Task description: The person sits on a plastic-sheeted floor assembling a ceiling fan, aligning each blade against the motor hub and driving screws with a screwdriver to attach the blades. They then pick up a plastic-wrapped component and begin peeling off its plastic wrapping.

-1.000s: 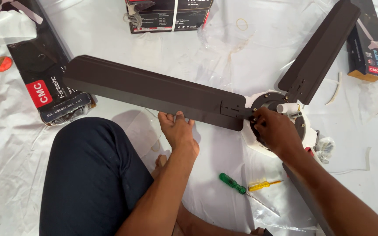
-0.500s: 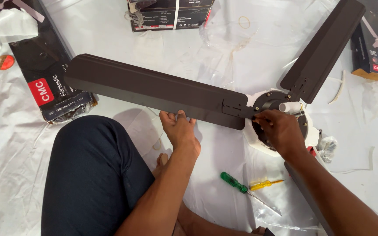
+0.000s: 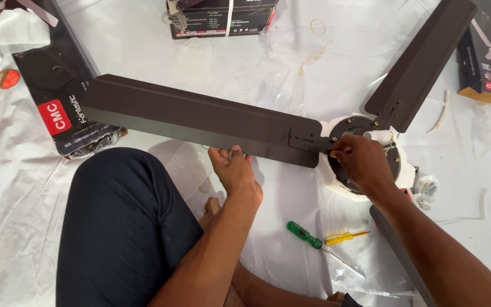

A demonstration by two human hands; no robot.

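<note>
A dark brown ceiling fan lies on a white sheet. Its long left blade (image 3: 200,119) stretches from the left to the round motor hub (image 3: 396,162). My left hand (image 3: 235,173) touches the near edge of that blade from below, fingers curled against it. My right hand (image 3: 359,162) rests on the hub where the blade's bracket (image 3: 308,140) meets it, fingertips pinched at the joint; what they pinch is hidden. A second blade (image 3: 421,59) runs up to the right from the hub. A third blade (image 3: 396,250) is partly hidden under my right forearm.
A green-handled screwdriver (image 3: 305,235) and a small yellow one (image 3: 345,237) lie on the sheet near my legs. Black cardboard boxes sit at the left (image 3: 58,96), top centre (image 3: 223,17) and top right (image 3: 487,51). Crumpled clear plastic (image 3: 291,51) lies behind the blade. My knee (image 3: 120,227) fills the lower left.
The long blade's inner end has settled against the hub. My right hand has shifted slightly onto the bracket joint; my left hand stays under the blade's edge.
</note>
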